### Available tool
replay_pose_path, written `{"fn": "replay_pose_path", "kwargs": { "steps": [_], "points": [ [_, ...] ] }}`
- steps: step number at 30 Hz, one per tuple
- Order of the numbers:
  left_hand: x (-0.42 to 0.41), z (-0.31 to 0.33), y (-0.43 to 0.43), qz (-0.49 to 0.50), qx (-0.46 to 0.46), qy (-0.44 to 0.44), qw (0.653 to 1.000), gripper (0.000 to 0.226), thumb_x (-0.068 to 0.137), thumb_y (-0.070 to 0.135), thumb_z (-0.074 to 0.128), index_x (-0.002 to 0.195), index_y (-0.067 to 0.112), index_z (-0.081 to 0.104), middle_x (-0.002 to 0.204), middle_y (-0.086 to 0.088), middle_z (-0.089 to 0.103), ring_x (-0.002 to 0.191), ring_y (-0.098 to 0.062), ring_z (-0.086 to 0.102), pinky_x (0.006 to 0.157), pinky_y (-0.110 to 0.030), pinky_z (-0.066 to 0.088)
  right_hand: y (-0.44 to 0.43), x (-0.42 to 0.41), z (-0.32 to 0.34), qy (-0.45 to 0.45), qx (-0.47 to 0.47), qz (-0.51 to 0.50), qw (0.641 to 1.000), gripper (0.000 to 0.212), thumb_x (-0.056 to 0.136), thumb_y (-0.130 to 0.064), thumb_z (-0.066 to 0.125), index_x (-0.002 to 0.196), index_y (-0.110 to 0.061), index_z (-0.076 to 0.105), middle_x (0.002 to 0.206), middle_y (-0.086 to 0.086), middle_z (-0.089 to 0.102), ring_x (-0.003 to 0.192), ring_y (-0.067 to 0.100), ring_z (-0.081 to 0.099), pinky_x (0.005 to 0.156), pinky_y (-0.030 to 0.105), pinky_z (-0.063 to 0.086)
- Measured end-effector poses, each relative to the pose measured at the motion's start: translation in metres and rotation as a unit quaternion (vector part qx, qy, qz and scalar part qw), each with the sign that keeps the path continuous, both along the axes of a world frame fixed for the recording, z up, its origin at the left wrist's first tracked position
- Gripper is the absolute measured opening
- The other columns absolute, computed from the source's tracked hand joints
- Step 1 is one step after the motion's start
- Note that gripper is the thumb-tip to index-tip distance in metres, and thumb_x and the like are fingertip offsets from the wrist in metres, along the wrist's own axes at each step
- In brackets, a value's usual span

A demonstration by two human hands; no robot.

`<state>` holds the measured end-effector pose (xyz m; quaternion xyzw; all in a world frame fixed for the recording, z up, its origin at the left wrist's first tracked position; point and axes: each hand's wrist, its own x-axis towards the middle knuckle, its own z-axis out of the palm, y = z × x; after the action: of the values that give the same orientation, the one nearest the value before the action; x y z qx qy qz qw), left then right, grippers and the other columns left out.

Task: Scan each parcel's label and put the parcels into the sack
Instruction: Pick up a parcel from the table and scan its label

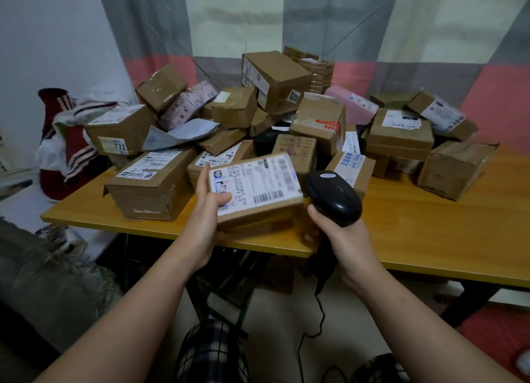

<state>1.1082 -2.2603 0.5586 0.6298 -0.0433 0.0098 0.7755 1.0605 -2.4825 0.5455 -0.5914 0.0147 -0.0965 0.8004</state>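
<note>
We hold the small brown cardboard parcel [253,195] just above the front edge of the yellow wooden table [415,225], our left hand [210,202] gripping its left end, thumb on the glossy white label [252,176], fingers curled beneath. Our right hand [342,240] wraps the handle of the black plastic barcode scanner [334,197], its rounded head beside the parcel. It looks light and stiff-walled, so an end grip suits it, barcode left uncovered.

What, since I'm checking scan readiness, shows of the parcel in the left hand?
The flat brown cardboard parcel is tilted above the wooden table's near edge, white barcoded label facing up, slightly blurred. The left hand grips its left end, thumb on the label. The black handheld scanner in the right hand sits beside its right end.
</note>
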Motion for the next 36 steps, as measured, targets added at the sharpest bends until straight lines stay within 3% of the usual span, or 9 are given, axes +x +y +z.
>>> {"fn": "replay_pose_path", "kwargs": {
  "steps": [5,10,13,16,20,23,26,32,36],
  "points": [
    [-0.007,-0.013,0.004,0.038,0.101,-0.001,0.994,0.009,0.098,0.035,0.045,0.103,0.041,0.04,0.096,0.0,0.066,0.088,-0.019,0.067,0.066,-0.028,0.05,0.022,0.011,0.008,0.031,0.054,0.02,0.998,0.03,0.082,-0.025,0.073,0.111,-0.029,0.065,0.104,-0.002,0.074,0.093,0.02,0.071,0.074,0.034,0.06],
    [-0.005,0.002,0.022,0.002,0.24,0.002,0.971,0.047,0.067,0.054,0.072,0.093,0.029,0.042,0.098,0.001,0.057,0.081,-0.003,0.059,0.062,-0.016,0.043,0.038,0.034,0.021,0.043,0.018,-0.011,0.999,0.03,0.082,-0.015,0.074,0.109,-0.024,0.066,0.1,-0.004,0.074,0.093,0.009,0.069,0.076,0.027,0.054],
    [0.001,0.017,0.025,-0.021,0.287,0.016,0.958,0.061,0.072,0.044,0.078,0.116,0.035,0.038,0.107,0.003,0.058,0.089,-0.004,0.061,0.065,-0.017,0.044,0.04,0.04,0.029,0.021,-0.045,-0.022,0.999,0.023,0.082,-0.02,0.074,0.097,-0.033,0.064,0.095,-0.013,0.071,0.092,0.001,0.065,0.08,0.025,0.05],
    [0.006,0.015,0.028,0.015,0.267,-0.007,0.964,0.082,0.074,0.031,0.079,0.138,0.036,0.027,0.112,0.005,0.054,0.092,-0.009,0.064,0.074,-0.024,0.049,0.036,0.035,0.033,-0.023,-0.104,-0.034,0.994,0.019,0.082,-0.024,0.074,0.091,-0.036,0.062,0.078,-0.018,0.071,0.069,-0.008,0.064,0.055,0.01,0.047],
    [0.001,-0.001,0.019,0.022,0.195,-0.003,0.98,0.065,0.087,0.019,0.066,0.14,0.03,0.029,0.123,0.008,0.049,0.088,0.004,0.064,0.061,-0.007,0.048,0.032,0.028,0.04,-0.038,-0.157,-0.02,0.987,0.028,0.083,-0.028,0.072,0.109,-0.023,0.065,0.09,-0.001,0.069,0.06,0.008,0.065,0.05,0.019,0.05],
    [0.001,-0.008,0.014,0.076,0.187,-0.01,0.979,0.049,0.089,0.019,0.064,0.126,0.034,0.037,0.137,-0.004,0.044,0.117,-0.013,0.053,0.092,-0.024,0.048,0.029,0.027,0.041,-0.024,-0.149,0.002,0.988,0.032,0.084,-0.026,0.072,0.114,-0.021,0.064,0.095,-0.001,0.068,0.077,0.013,0.066,0.057,0.023,0.054],
    [-0.001,-0.01,0.018,0.077,0.286,0.01,0.955,0.065,0.081,0.027,0.074,0.134,0.027,0.036,0.132,0.006,0.041,0.123,-0.009,0.04,0.102,-0.028,0.036,0.027,0.024,0.036,0.006,-0.175,0.033,0.984,0.025,0.084,-0.029,0.072,0.108,-0.029,0.063,0.094,-0.002,0.068,0.081,0.013,0.065,0.059,0.024,0.056],
    [-0.007,-0.014,0.025,0.097,0.207,0.033,0.973,0.075,0.07,0.02,0.084,0.128,0.017,0.036,0.116,0.005,0.054,0.106,-0.005,0.055,0.074,-0.012,0.046,0.028,0.0,0.032,-0.001,-0.175,0.047,0.983,0.014,0.084,-0.025,0.072,0.092,-0.033,0.063,0.061,-0.005,0.064,0.052,0.017,0.062,0.051,0.033,0.057],
    [-0.006,-0.013,0.019,0.109,0.231,0.037,0.966,0.08,0.071,0.024,0.084,0.133,0.011,0.036,0.12,-0.001,0.055,0.107,-0.011,0.057,0.09,-0.023,0.048,0.037,-0.02,0.034,-0.053,-0.212,0.075,0.973,0.01,0.084,-0.02,0.071,0.083,-0.028,0.065,0.053,-0.008,0.064,0.044,0.013,0.059,0.045,0.023,0.052]
  ]
}}
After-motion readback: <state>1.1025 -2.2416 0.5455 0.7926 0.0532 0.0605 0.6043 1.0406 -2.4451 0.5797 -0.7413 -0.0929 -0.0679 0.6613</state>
